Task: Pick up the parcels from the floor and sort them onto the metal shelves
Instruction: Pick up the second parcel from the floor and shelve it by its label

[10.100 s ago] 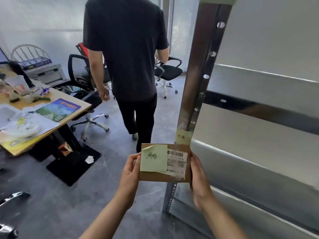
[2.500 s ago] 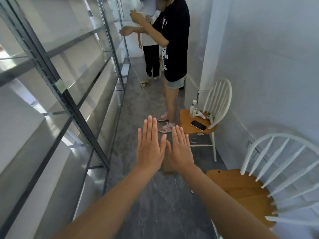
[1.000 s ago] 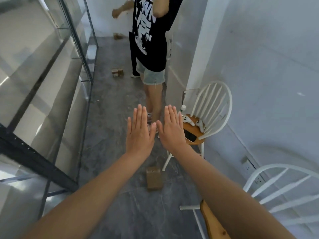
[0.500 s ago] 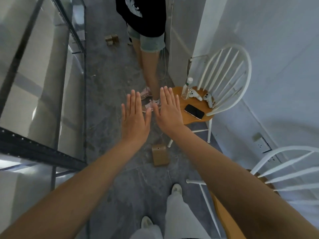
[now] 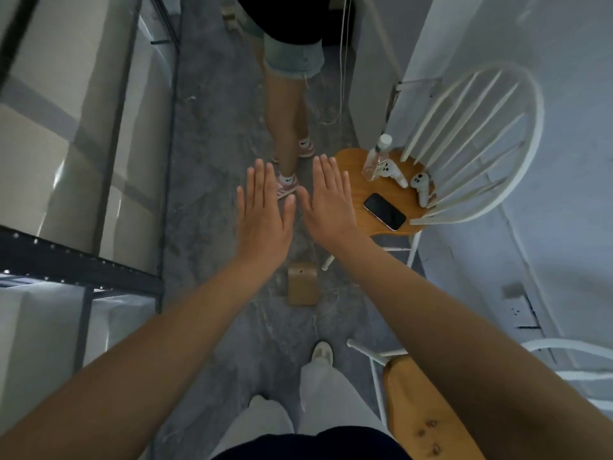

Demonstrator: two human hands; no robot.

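I see my left hand (image 5: pixel 263 214) and right hand (image 5: pixel 328 202) flat, fingers spread, empty, above the floor (image 5: pixel 212 180). Brown parcel (image 5: pixel 302 284) lies below them; metal shelves (image 5: pixel 83 263) left, phone (image 5: pixel 384 211) on chair (image 5: pixel 374 190).

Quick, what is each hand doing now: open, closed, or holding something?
Left hand: open and flat, holding nothing.
Right hand: open and flat, holding nothing.
The parcel lies on the floor, untouched.

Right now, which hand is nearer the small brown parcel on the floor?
Left, narrowly, judged in the image. The left hand hovers open up and left of the parcel; the right hand hovers open up and right. Neither touches it.
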